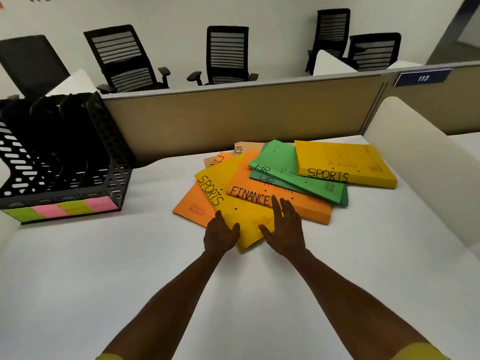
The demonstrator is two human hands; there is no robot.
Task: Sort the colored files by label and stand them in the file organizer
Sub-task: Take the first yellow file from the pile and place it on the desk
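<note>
Early in the sort: nothing standing in the file organizer (pixel 62 157) at the counter's left far edge. Left hand (pixel 220 236) gripping the near corner of the yellow SPORTS file (pixel 233 203), thumb on top; right hand (pixel 285 229) flat, fingers spread, pressing on the orange FINANCE file (pixel 280 203). Rest fanned mid-counter: green HR files (pixel 280 165), second SPORTS file (pixel 342 162). Next, likely: slide the yellow one free, carry left. White counter (pixel 104 281), tan partition (pixel 233 115), black office chairs (pixel 226 55) beyond.
</note>
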